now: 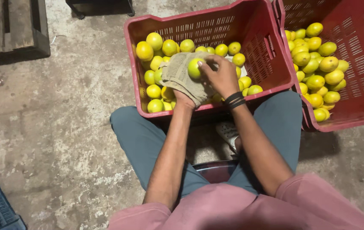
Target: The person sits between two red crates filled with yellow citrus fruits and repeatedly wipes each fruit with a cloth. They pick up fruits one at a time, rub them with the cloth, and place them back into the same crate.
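Gripping one yellow-green fruit (194,68) with the right hand (222,76), fingers closed over its right side. Pressed against a beige cloth (180,79) wrapped on the left hand (186,96), closed under the fruit. Held above the middle of the near red crate (250,19), close to its front edge. Judging from this, wiping in progress: many fruits left in this crate, more lying in a second red crate (361,106) at right. Both forearms stretched forward between the knees.

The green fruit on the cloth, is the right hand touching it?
Touching. The head view shows the right hand with its fingers curled over the green fruit, no gap between them. The fruit sits on the cloth covering the left hand.
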